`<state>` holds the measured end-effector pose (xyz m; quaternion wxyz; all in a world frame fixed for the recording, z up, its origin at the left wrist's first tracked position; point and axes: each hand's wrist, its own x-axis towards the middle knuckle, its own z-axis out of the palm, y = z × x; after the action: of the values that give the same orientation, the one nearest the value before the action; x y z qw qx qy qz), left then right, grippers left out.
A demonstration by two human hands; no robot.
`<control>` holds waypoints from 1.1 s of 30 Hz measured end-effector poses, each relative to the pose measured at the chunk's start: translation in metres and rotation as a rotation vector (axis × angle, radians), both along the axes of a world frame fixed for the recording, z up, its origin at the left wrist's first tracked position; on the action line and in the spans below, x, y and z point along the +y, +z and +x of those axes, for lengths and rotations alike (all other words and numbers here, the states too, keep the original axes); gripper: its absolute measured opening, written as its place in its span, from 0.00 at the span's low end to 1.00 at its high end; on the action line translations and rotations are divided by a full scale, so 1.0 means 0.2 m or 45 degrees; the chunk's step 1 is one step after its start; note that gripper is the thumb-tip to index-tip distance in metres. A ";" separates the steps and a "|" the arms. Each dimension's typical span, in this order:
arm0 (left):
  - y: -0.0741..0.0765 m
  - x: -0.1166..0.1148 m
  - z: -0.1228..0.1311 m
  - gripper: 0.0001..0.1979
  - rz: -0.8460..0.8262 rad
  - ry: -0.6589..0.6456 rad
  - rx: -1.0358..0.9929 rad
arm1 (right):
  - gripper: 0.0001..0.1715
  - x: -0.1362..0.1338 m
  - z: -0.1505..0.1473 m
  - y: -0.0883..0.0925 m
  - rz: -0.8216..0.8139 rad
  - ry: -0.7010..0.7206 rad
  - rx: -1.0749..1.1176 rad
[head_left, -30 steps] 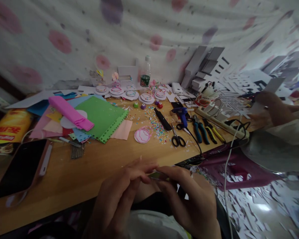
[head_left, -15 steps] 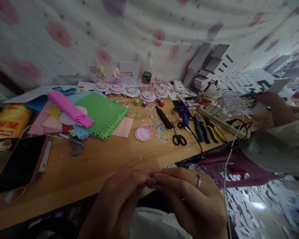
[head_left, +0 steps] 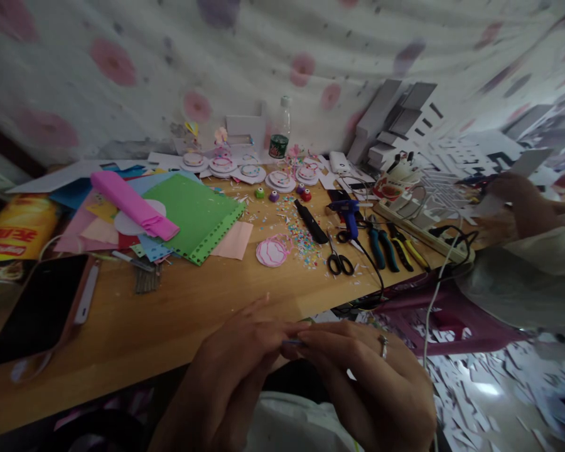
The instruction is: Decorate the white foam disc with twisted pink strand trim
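Observation:
My left hand [head_left: 238, 361] and my right hand [head_left: 367, 370] meet just in front of the table's near edge. Between their fingertips is a small purplish piece [head_left: 292, 342], mostly covered by the fingers, so its kind cannot be made out. Both hands are closed in a pinch on it; a ring sits on a finger of the right. Beyond them on the wooden table lies a white paper disc with pink string [head_left: 272, 251] around its edge. Black-handled scissors [head_left: 339, 262] and a black cutter [head_left: 309, 221] lie to the right of it, among scattered coloured bits [head_left: 306, 243].
A blue glue gun [head_left: 349, 215], teal pliers [head_left: 383, 248], yellow pliers [head_left: 407, 248] and a power strip [head_left: 424, 232] lie right. Green paper [head_left: 193, 213], a pink roll [head_left: 132, 204] and a phone [head_left: 40, 307] lie left. Another person's hand [head_left: 518, 194] works at far right.
The purplish piece has turned between my fingertips and shows a thinner edge. My right hand has shifted slightly right and down. The tabletop items stay in place.

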<state>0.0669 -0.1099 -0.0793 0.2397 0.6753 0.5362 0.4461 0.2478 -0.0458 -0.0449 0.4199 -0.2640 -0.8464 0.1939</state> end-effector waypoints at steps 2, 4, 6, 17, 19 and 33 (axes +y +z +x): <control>0.01 0.00 0.00 0.15 -0.030 0.006 -0.034 | 0.10 0.00 0.00 0.00 -0.007 -0.061 0.010; 0.02 0.00 0.01 0.13 -0.082 -0.008 -0.109 | 0.10 -0.01 0.00 0.00 -0.012 -0.122 -0.003; 0.03 0.01 0.01 0.13 -0.130 -0.015 -0.168 | 0.10 -0.01 0.00 0.00 -0.029 -0.137 -0.019; 0.00 0.00 0.00 0.17 -0.029 0.008 -0.078 | 0.13 -0.01 0.01 -0.02 -0.089 -0.023 -0.085; -0.01 0.00 0.01 0.17 -0.005 0.017 -0.092 | 0.15 -0.02 0.01 -0.02 -0.087 -0.034 -0.087; -0.07 0.13 0.04 0.15 -0.348 0.296 -0.394 | 0.04 0.07 0.00 -0.13 -0.125 -0.078 -0.200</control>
<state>0.0754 -0.0835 -0.0939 0.3552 0.4939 0.6227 0.4921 0.2481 -0.0315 -0.0700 0.3443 -0.3245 -0.8577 0.2011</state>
